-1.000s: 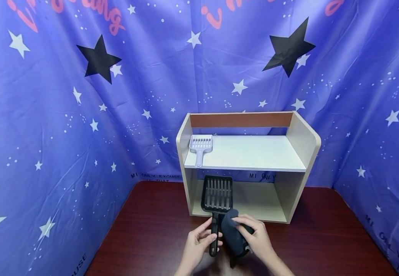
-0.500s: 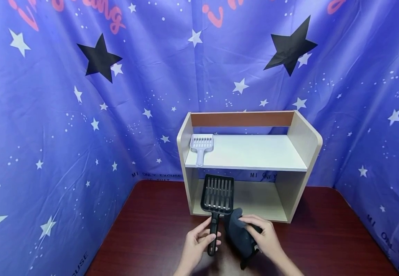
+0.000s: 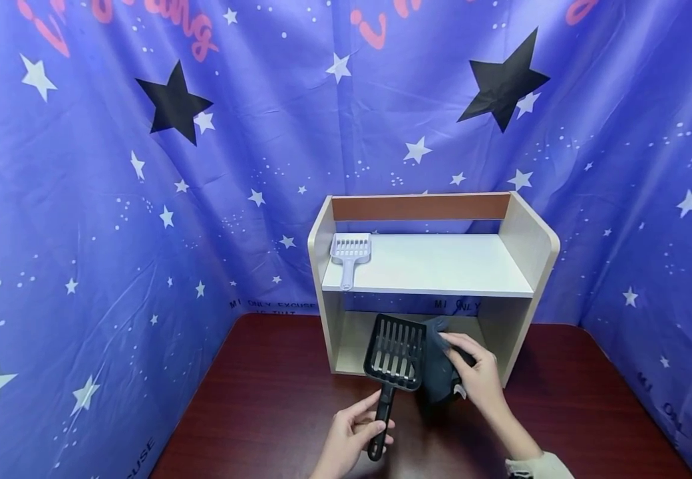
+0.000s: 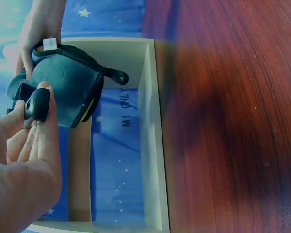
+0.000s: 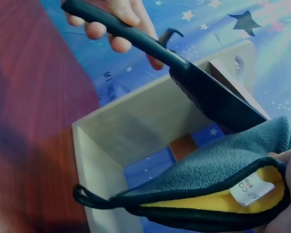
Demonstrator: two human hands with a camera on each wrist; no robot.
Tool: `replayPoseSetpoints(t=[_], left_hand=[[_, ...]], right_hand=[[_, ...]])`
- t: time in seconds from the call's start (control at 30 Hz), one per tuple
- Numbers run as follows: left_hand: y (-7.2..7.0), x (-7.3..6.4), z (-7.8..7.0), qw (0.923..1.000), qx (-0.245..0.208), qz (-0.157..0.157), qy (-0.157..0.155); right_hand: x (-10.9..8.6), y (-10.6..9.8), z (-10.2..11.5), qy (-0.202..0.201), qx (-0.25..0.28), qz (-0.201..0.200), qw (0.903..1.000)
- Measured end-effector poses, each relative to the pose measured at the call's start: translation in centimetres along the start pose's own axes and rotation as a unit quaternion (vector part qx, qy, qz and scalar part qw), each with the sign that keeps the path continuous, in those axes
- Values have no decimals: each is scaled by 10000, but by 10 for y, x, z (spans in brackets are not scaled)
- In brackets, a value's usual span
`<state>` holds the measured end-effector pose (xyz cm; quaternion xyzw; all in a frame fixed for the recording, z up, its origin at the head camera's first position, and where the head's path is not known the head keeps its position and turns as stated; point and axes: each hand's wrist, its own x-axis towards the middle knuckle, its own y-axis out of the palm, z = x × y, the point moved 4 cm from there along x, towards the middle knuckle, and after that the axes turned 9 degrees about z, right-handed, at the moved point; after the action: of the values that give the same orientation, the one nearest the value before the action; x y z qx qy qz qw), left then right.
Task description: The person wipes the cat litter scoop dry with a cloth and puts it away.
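My left hand [image 3: 352, 436] grips the handle of a black slotted litter scoop [image 3: 395, 380] in front of the shelf, its head tilted up and away from me. Just right of the scoop, my right hand [image 3: 480, 376] pinches a dark grey microfibre cloth [image 3: 438, 378] whose edge meets the scoop's head. The right wrist view shows the cloth [image 5: 208, 162] folded over, with a yellow inner side, a white tag and a black hanging loop. There the scoop [image 5: 203, 90] lies against its upper edge. The scoop's handle end [image 4: 38, 104] faces the left wrist camera.
Behind the hands, a two-tier wooden shelf [image 3: 426, 291] stands on the dark red table [image 3: 250, 399]. A pale lilac litter scoop [image 3: 348, 269] lies at the left of its upper tier. A blue star-printed curtain [image 3: 262, 166] surrounds the table.
The black scoop has shifted right and slightly down, its head leaning more to the right. My right hand has moved up and right with the cloth, and its sleeve has come into view.
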<state>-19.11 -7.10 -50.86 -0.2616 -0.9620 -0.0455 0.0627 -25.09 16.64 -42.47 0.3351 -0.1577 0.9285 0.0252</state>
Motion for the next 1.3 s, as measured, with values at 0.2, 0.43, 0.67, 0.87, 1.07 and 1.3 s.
replayPoseSetpoints(t=[0.2, 0.43, 0.67, 0.87, 1.07, 1.3], left_hand=[[0, 2, -1, 9995, -239, -164, -79], [0, 4, -1, 9984, -382, -394, -98], [3, 8, -2, 9961, -528, -696, -79], [9, 12, -5, 9952, -570, -784, -113], [7, 8, -5, 9942, -517, -929, -161], [-1, 2, -3, 9953, -338, -901, -98]], right_hand=[[-18, 12, -20, -280, -186, 494, 9982], [-44, 26, -13, -249, -417, 548, 9973], [-57, 39, -12, -619, -500, 390, 9961], [-64, 54, -10, -774, -713, 419, 9936], [-69, 55, -13, -845, -799, 523, 9918], [-60, 36, -20, -863, -734, 618, 9916]])
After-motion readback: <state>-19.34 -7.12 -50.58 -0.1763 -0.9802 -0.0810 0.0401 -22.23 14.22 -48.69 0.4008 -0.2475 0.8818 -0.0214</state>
